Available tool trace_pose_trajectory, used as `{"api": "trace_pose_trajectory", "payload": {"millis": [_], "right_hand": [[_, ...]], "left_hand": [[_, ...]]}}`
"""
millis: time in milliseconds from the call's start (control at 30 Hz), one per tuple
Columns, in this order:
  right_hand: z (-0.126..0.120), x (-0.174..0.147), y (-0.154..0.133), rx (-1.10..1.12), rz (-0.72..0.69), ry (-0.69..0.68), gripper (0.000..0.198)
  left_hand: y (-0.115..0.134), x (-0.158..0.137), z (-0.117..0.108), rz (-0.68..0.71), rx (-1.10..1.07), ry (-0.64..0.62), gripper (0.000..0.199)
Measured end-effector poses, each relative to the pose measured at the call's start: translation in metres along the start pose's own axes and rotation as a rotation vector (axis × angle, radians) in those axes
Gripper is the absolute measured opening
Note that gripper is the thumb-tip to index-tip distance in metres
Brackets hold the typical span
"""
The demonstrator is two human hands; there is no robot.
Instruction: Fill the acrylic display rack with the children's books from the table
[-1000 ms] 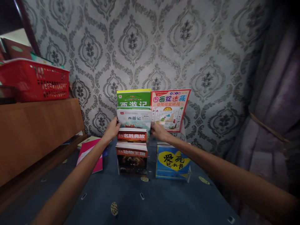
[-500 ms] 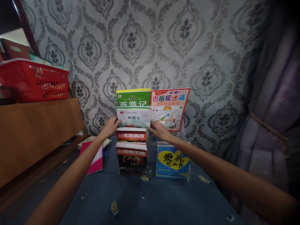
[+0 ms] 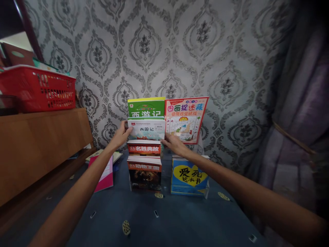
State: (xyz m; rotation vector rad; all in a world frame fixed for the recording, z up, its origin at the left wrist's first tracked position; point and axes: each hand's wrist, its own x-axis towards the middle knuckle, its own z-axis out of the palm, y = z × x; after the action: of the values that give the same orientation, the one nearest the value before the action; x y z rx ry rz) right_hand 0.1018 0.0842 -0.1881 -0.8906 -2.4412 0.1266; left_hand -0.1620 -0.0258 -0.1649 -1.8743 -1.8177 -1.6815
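A white-covered book [image 3: 146, 129] stands upright in a tiered clear rack, in front of a green book [image 3: 146, 109]. My left hand [image 3: 121, 136] grips its left edge, thumb on the cover and fingers partly hidden behind. At the lower right edge, my right hand [image 3: 175, 143] is closed on the same book. Below it, on lower tiers, stand a red-topped book [image 3: 144, 148] and a dark book with a lion on its cover [image 3: 144, 175]. To the right is a pink picture book [image 3: 185, 118], leaning behind my right hand.
A blue book with a yellow heart [image 3: 189, 178] stands in the rack's lower right. Pink and pale books [image 3: 104, 178] lie at the left. A red basket [image 3: 38, 88] sits on a wooden cabinet [image 3: 43, 147]. Patterned wall behind, curtain [image 3: 295, 113] at right.
My left hand has shifted slightly upward along the white book's left edge. My right hand and the books have hardly moved.
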Motion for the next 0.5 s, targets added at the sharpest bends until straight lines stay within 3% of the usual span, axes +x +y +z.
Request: {"api": "trace_pose_trajectory", "payload": {"millis": [67, 167, 500], "right_hand": [[-0.002, -0.002, -0.002, 0.004, -0.001, -0.011, 0.020], [-0.005, -0.005, -0.008, 0.021, 0.002, 0.008, 0.021], [-0.012, -0.010, -0.028, -0.056, 0.116, -0.041, 0.029]], "left_hand": [[0.009, 0.003, -0.003, 0.066, -0.011, 0.010, 0.055], [0.020, 0.007, -0.007, 0.167, 0.045, -0.025, 0.051], [0.012, 0.013, -0.009, 0.160, 0.024, -0.092, 0.046]]}}
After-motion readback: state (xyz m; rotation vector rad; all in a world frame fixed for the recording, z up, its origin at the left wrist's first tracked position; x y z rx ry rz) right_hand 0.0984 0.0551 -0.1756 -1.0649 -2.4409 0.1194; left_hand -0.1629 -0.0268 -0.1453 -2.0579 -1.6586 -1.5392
